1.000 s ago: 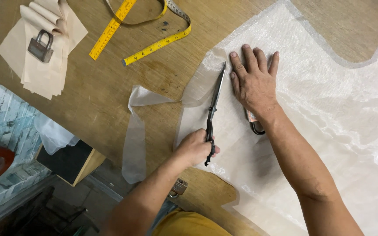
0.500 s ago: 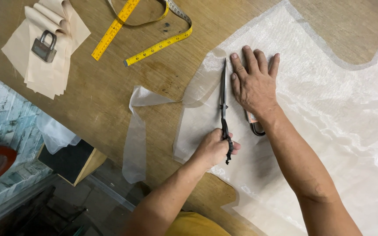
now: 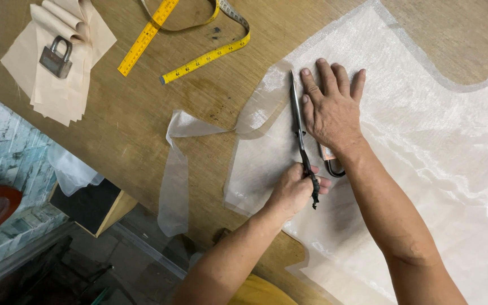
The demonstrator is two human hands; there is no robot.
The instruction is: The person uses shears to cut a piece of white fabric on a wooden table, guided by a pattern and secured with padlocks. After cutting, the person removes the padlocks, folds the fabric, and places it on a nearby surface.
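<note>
Overhead, at a wooden bench [image 3: 131, 130], the left hand [image 3: 292, 192] keeps a closed grip on the handles of dark scissors [image 3: 300, 133], blades lying along the edge of a sheer white fabric [image 3: 425, 141]. Beside the blades, the right hand [image 3: 331, 110] presses flat, fingers spread, holding nothing. A cut strip [image 3: 179, 164] trails over the bench edge; a yellow tape measure [image 3: 193, 39] and a padlock [image 3: 56, 56] on beige paper pieces [image 3: 63, 93] lie well apart.

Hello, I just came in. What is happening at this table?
A person is cutting a sheet of thin, sheer white fabric on a wooden table. The left hand works dark scissors, while the right hand lies flat on the fabric beside the blades. A cut strip trails off to the left. A yellow measuring tape and a padlock on folded beige cloth lie farther away.
</note>
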